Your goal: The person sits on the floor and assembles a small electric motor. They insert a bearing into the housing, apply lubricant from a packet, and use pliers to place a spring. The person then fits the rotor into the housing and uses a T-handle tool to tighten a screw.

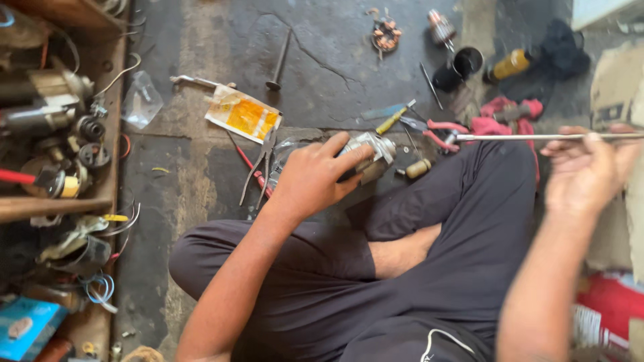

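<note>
I sit cross-legged on a dark concrete floor. My left hand (pixel 314 175) grips a small silver metal motor part (pixel 373 153) held just above the floor in front of my knee. My right hand (pixel 585 171) is raised at the right and closed around a long thin metal rod (pixel 530 137) that runs horizontally to the left, its tip near the red-handled pliers (pixel 435 133). A yellow-handled screwdriver (pixel 392 118) lies just beyond the motor part.
Needle-nose pliers (pixel 258 167), a yellow-and-white packet (pixel 243 115), a long bolt (pixel 278 62), a copper-wound armature (pixel 386 35), a black cup (pixel 464 63), a yellow can (pixel 511 64) and a red cloth (pixel 508 115) litter the floor. A wooden shelf (pixel 60 134) with motor parts stands left.
</note>
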